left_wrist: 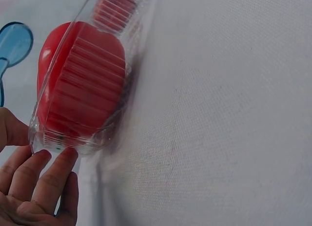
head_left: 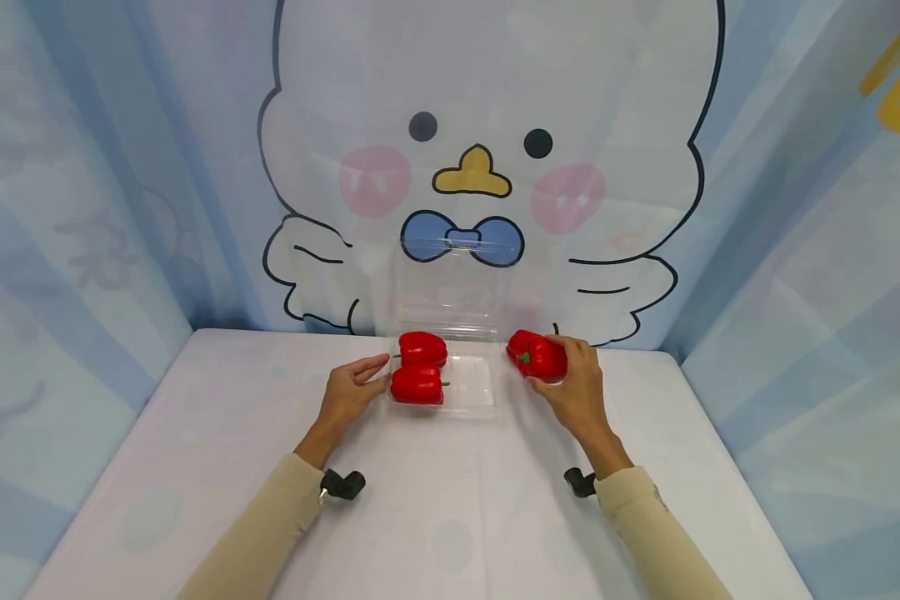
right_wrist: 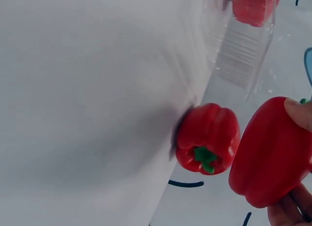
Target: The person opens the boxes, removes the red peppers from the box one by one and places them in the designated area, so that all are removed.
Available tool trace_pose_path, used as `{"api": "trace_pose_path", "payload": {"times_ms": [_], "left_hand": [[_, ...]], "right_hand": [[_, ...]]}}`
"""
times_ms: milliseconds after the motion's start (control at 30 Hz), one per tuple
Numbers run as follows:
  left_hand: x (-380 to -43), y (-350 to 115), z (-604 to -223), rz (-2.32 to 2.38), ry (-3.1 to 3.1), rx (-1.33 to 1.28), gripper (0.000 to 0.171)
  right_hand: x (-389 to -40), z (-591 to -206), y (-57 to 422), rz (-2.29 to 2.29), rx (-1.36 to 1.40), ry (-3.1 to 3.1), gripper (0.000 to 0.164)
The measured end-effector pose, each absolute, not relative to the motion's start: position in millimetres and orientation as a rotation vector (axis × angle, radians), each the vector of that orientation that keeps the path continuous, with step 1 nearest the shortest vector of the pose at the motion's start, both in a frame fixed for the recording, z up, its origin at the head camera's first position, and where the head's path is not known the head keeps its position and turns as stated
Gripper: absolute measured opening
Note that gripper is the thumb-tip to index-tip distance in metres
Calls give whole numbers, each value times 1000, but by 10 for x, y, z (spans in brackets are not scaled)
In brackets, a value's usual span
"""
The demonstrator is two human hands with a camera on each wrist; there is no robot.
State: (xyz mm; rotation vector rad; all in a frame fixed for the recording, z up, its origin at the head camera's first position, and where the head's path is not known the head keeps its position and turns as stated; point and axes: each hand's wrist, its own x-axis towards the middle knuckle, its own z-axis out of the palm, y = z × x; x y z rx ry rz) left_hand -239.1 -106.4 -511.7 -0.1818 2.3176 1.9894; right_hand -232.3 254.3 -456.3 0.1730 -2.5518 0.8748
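left hand [head_left: 348,392] touching box [head_left: 471,383], right hand [head_left: 577,387] gripping pepper [right_wrist: 268,153]

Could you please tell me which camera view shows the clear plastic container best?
The head view: the clear plastic container appears almost whole, lid raised, with two red peppers in its base. The left wrist view shows only part, close up, beside the left hand; the right wrist view, only part, near the top.

Long beige left sleeve [head_left: 258,525] and right sleeve [head_left: 656,529] on me, snug cuffs [head_left: 305,469]. By them, a small black left wrist unit [head_left: 345,484] and matching right wrist unit [head_left: 578,482], both stubby, angled. My left hand [head_left: 347,395] and right hand [head_left: 579,390] are bare.
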Motion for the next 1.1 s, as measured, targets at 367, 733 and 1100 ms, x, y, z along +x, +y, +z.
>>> {"api": "trace_pose_path", "payload": {"times_ms": [367, 733, 1100], "left_hand": [[-2430, -1098, -5119, 1967, 2305, -188, 48], [-2430, -1105, -5097, 1967, 2301, -177, 47], [-2407, -1091, -5052, 1975, 2288, -173, 47]], "right_hand": [[-2261, -4726, 2659, 849, 139, -2577, 78], [-2192, -4844, 2675, 867, 88, -2678, 77], [-2201, -4986, 2678, 886, 50, -2732, 75]]}}
